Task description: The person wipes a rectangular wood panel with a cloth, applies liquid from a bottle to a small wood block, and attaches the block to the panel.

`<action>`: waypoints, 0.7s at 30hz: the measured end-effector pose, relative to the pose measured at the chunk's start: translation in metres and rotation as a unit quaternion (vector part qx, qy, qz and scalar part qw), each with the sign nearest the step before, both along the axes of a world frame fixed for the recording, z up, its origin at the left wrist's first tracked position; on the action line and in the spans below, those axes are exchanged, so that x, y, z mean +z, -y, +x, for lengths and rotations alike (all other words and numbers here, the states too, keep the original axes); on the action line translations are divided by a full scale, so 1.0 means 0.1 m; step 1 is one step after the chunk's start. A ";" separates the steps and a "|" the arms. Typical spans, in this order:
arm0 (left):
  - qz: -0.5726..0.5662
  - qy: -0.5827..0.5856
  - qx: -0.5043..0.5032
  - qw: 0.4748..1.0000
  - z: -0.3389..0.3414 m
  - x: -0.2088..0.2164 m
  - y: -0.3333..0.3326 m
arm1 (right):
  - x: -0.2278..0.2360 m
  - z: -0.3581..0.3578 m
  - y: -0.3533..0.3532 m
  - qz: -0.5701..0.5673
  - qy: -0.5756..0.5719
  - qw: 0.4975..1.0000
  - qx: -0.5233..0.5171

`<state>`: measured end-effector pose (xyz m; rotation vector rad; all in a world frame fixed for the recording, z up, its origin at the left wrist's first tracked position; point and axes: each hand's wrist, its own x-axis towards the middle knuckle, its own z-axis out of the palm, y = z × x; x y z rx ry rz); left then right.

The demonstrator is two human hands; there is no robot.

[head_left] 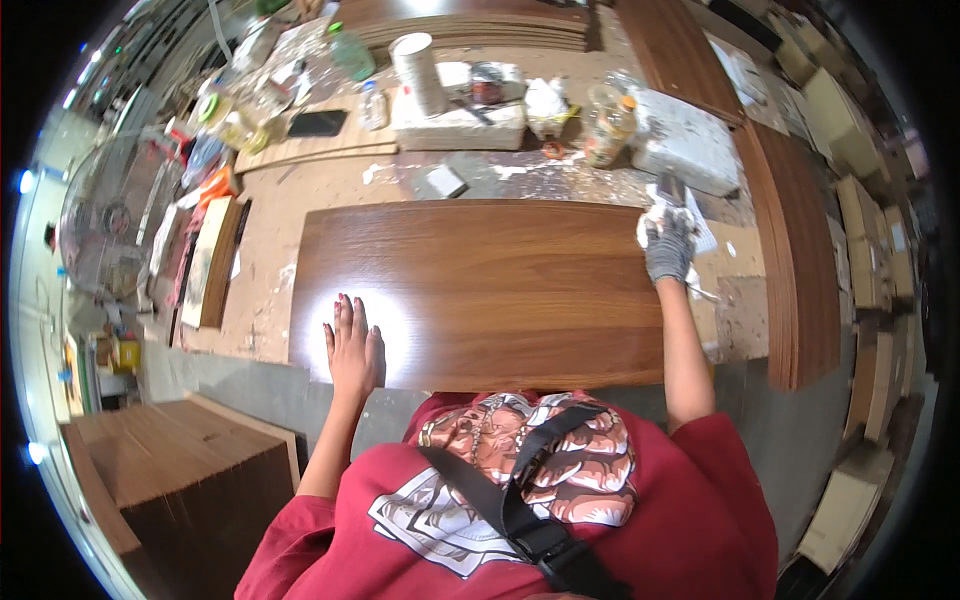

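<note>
My bare left hand (352,345) lies flat on the front left part of a brown wood-grain board (500,290), its fingers stretched out over a bright glare. At the board's far right edge is my right hand (670,248) in a grey knitted glove. Its fingers are closed round a crumpled white cloth (654,214). Just beyond those fingers a small dark, shiny object (672,188) shows; whether the hand holds it too is unclear. White paper (704,236) lies beside the glove.
Behind the board a white foam block (460,122) carries a white cylinder (418,75). Bottles, including a yellow-capped one (610,130), and a black phone (317,123) stand or lie around it. Brown boards are stacked at the right (800,260). A wooden box (180,450) stands at lower left.
</note>
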<state>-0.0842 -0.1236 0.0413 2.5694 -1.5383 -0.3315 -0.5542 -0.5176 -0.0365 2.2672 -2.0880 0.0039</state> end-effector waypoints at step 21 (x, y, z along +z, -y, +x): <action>-0.121 -0.626 0.306 0.707 0.78 -0.30 -1.58 | -0.11 4.44 -1.74 0.003 0.170 0.920 0.352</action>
